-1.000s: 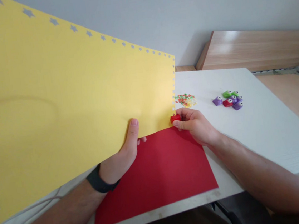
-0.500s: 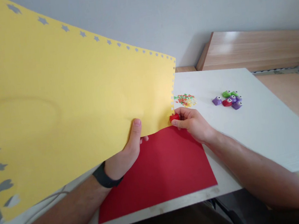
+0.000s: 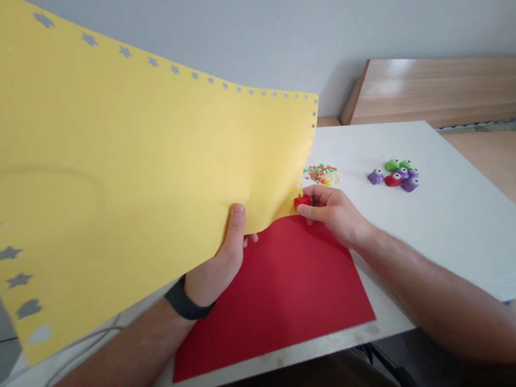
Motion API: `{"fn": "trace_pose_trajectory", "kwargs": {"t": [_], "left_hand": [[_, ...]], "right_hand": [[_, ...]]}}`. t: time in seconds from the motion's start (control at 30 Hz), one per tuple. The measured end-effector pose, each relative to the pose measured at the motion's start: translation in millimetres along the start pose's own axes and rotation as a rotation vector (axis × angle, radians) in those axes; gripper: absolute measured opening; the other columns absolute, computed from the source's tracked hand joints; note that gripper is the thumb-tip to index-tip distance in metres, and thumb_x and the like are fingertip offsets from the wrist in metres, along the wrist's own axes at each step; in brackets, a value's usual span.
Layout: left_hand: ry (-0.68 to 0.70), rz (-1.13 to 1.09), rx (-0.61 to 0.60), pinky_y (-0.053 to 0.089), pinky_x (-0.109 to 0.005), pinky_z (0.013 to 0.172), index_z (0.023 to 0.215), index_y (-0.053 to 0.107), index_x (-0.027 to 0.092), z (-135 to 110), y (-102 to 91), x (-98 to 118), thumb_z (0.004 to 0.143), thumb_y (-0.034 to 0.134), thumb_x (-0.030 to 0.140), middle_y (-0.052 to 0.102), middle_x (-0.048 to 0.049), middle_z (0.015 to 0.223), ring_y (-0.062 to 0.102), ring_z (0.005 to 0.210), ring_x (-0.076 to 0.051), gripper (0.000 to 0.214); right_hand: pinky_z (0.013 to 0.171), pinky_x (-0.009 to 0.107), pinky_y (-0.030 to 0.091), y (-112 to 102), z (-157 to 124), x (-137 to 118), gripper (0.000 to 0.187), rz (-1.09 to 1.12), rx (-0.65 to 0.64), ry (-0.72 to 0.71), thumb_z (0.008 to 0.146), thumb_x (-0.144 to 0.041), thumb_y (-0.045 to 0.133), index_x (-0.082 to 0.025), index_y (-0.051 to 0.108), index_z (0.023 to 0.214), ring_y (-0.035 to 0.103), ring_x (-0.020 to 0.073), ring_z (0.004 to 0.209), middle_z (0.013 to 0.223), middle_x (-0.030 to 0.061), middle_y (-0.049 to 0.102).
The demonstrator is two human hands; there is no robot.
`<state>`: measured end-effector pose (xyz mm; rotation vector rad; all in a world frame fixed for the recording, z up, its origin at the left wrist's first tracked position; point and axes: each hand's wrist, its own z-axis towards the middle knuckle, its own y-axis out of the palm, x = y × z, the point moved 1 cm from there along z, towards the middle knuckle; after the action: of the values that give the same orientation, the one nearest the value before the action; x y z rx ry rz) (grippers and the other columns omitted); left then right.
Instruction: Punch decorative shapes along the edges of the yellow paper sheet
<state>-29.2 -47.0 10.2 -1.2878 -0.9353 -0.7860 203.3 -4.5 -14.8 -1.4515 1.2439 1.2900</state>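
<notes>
A large yellow paper sheet (image 3: 134, 170) is held up, with star-shaped holes along its top, left and right edges and a heart-shaped hole at the lower left corner. My left hand (image 3: 233, 240) grips its lower edge, thumb in front and fingers behind. Between the thumb and fingers of my right hand (image 3: 329, 210) is a small red craft punch (image 3: 302, 201), set on the sheet's lower right edge. Beneath lies a red paper sheet (image 3: 287, 289) on the white table, partly hidden by the yellow one.
Green, red and yellow paper cut-outs (image 3: 323, 173) lie in a heap behind my right hand. Several purple, green and red punches (image 3: 398, 174) are grouped farther right on the white table (image 3: 452, 227). Wooden boards (image 3: 441, 85) stand against the wall, and a cable (image 3: 84, 344) runs at left.
The yellow sheet has shifted to the right and bows more near its right end. Both hands keep their holds, and the red punch stays at the sheet's edge.
</notes>
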Motion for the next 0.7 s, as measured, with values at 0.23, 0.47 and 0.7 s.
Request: {"fn": "trace_pose_trajectory", "kwargs": {"t": [0.23,0.47,0.7], "left_hand": [[-0.042,-0.001,0.015,0.062,-0.03,0.092,0.062,0.068,0.023,0,-0.6,-3,0.1,0.056,0.057,0.075,-0.0022,0.066,0.073,0.064,-0.017,0.052],[-0.072,-0.058,0.044,0.063,-0.027,0.075,0.063,0.067,0.022,1,0.5,-5,0.097,0.057,0.063,0.074,-0.0037,0.067,0.071,0.061,-0.016,0.055],[-0.078,-0.046,0.03,0.061,-0.024,0.066,0.064,0.066,0.021,2,0.8,-2,0.098,0.052,0.062,0.071,-0.0045,0.064,0.067,0.057,-0.015,0.055]], "right_hand": [[0.065,0.028,0.04,-4,-6,-4,0.037,0.05,-0.064,-0.017,0.076,-0.042,0.09,-0.018,0.069,0.094,0.054,0.0122,0.067,0.077,-0.0018,0.066],[0.067,0.029,0.042,-9,-12,-2,0.033,0.111,-0.103,-0.031,0.08,-0.041,0.089,-0.018,0.071,0.097,0.054,0.0128,0.068,0.078,-0.0012,0.065],[0.067,0.03,0.039,-12,-14,2,0.034,0.183,-0.073,-0.003,0.08,-0.037,0.089,-0.019,0.073,0.104,0.054,0.0139,0.069,0.081,-0.0003,0.066]]}}
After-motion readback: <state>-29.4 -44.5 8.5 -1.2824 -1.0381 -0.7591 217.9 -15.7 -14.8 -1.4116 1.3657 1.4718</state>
